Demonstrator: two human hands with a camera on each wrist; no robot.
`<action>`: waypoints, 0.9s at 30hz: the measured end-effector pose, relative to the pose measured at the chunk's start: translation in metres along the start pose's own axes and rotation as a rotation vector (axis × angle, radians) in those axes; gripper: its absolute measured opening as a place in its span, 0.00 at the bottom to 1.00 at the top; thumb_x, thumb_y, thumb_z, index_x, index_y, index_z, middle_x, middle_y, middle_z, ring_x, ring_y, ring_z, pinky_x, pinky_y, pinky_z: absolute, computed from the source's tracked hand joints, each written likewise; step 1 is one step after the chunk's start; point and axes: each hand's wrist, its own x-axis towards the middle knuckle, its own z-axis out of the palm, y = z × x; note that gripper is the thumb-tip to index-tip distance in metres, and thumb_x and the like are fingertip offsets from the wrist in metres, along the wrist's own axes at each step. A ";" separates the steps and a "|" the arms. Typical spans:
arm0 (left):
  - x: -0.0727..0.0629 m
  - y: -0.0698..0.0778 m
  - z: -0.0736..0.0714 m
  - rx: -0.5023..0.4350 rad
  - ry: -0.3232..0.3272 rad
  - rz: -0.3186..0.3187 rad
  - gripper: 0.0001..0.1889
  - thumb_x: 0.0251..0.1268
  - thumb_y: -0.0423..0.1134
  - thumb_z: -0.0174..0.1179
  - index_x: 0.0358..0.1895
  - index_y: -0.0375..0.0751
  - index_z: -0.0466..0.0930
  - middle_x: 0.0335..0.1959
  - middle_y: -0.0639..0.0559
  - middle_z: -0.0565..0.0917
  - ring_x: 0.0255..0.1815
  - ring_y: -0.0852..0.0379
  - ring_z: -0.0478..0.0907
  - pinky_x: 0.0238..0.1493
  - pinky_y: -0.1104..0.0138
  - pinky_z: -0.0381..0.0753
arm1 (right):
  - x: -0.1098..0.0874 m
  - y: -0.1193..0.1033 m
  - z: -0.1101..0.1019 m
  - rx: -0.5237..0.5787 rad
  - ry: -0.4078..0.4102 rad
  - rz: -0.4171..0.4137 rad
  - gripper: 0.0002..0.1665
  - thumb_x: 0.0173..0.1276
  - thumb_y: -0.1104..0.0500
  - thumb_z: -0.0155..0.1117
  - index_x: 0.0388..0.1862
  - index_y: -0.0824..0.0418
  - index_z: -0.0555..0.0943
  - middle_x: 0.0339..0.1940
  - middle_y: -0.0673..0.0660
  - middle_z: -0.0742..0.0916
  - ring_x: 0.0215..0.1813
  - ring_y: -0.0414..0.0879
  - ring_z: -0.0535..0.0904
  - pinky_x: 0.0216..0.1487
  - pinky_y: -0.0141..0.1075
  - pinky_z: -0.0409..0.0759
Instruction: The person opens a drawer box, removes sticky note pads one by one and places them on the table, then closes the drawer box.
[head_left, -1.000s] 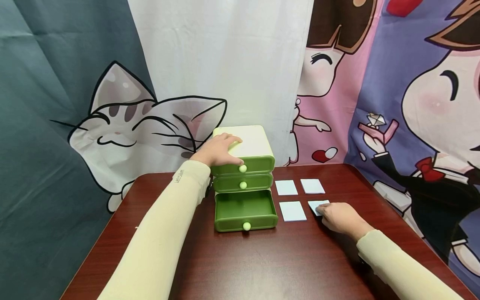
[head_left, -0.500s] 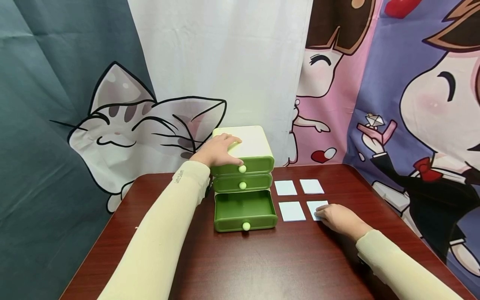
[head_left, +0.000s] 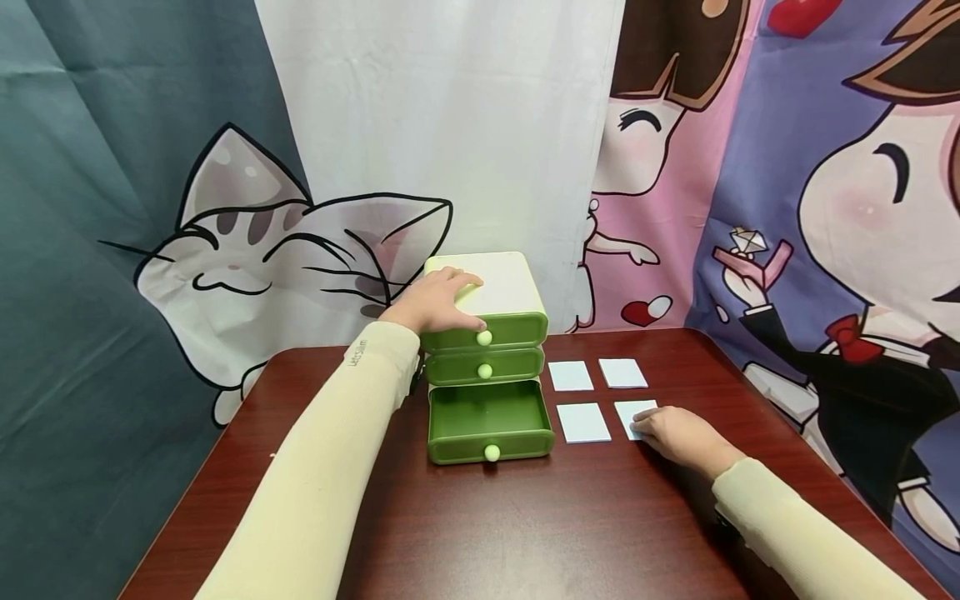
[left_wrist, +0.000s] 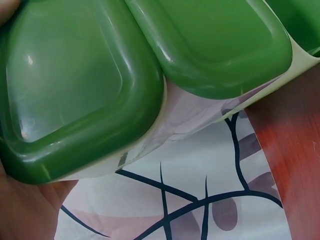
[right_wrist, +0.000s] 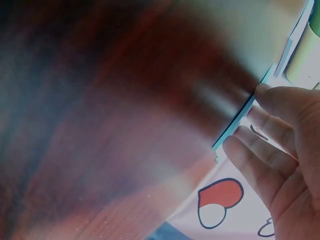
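Observation:
My left hand (head_left: 435, 302) rests on the top front left part of a small drawer cabinet (head_left: 510, 279), fingers over its white top and thumb reaching down towards the upper knob. In the left wrist view, parts of this hand show beside the green drawer front (left_wrist: 80, 80). My right hand (head_left: 686, 437) is at a thin light-blue square pad (head_left: 628, 417) on the table; its fingers cover the pad's right side. In the right wrist view, thumb and fingertips of the right hand (right_wrist: 285, 145) meet at the pad's blue edge (right_wrist: 235, 122).
Three similar pale squares lie beside the cabinet: back left (head_left: 571, 376), back right (head_left: 623, 372) and front left (head_left: 584, 423). The bottom drawer (head_left: 491, 447) is pulled out with nothing inside, above it are two closed drawers. A cartoon-printed curtain (head_left: 465, 125) hangs behind the dark red-brown table (head_left: 517, 533).
The light-blue pad, tilted under the right fingers a second ago, now lies flat in line with the other squares. The left hand has stayed in place.

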 end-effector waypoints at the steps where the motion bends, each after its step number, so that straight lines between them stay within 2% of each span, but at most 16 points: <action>1: 0.000 0.000 0.000 0.000 0.000 0.000 0.46 0.49 0.71 0.64 0.75 0.63 0.66 0.75 0.47 0.64 0.74 0.45 0.62 0.72 0.48 0.62 | 0.000 0.000 0.000 -0.002 0.000 0.003 0.10 0.56 0.69 0.74 0.38 0.64 0.89 0.40 0.59 0.90 0.40 0.53 0.88 0.42 0.47 0.86; 7: 0.000 0.000 -0.001 0.002 -0.007 -0.004 0.46 0.49 0.71 0.64 0.75 0.63 0.65 0.76 0.47 0.64 0.75 0.45 0.61 0.73 0.48 0.62 | 0.001 -0.003 -0.001 -0.011 0.040 0.009 0.08 0.55 0.69 0.74 0.33 0.59 0.87 0.36 0.55 0.89 0.36 0.50 0.87 0.40 0.46 0.86; 10: 0.001 0.001 -0.001 0.003 -0.007 -0.002 0.46 0.49 0.71 0.64 0.75 0.63 0.65 0.76 0.47 0.63 0.75 0.45 0.61 0.73 0.48 0.61 | 0.002 -0.005 -0.003 -0.008 0.059 0.061 0.08 0.56 0.68 0.75 0.31 0.57 0.87 0.35 0.54 0.89 0.36 0.49 0.86 0.39 0.46 0.86; 13: 0.001 0.001 0.000 -0.001 -0.005 0.003 0.46 0.49 0.71 0.64 0.75 0.63 0.65 0.76 0.46 0.64 0.75 0.45 0.61 0.73 0.48 0.61 | 0.005 -0.009 -0.010 -0.015 0.069 0.149 0.06 0.57 0.65 0.75 0.35 0.59 0.89 0.38 0.56 0.90 0.40 0.52 0.87 0.42 0.48 0.86; 16: 0.002 0.000 0.000 0.000 -0.007 -0.002 0.46 0.49 0.71 0.64 0.75 0.64 0.65 0.75 0.48 0.64 0.74 0.46 0.62 0.73 0.49 0.62 | 0.012 -0.018 -0.019 -0.028 0.119 0.191 0.13 0.57 0.64 0.76 0.43 0.63 0.89 0.44 0.59 0.90 0.46 0.55 0.88 0.45 0.50 0.86; 21: 0.001 -0.001 0.001 0.002 -0.004 -0.003 0.46 0.50 0.71 0.64 0.75 0.64 0.65 0.75 0.48 0.64 0.74 0.46 0.62 0.72 0.49 0.63 | 0.035 -0.043 -0.037 -0.031 0.257 0.107 0.14 0.59 0.63 0.74 0.46 0.61 0.88 0.43 0.55 0.90 0.44 0.50 0.88 0.43 0.47 0.86; 27: 0.001 0.000 0.000 -0.002 -0.006 0.003 0.46 0.50 0.71 0.64 0.75 0.63 0.65 0.75 0.48 0.64 0.74 0.46 0.62 0.72 0.48 0.63 | 0.065 -0.079 -0.053 -0.033 0.359 -0.036 0.17 0.58 0.62 0.73 0.48 0.57 0.87 0.42 0.50 0.89 0.43 0.45 0.87 0.39 0.43 0.86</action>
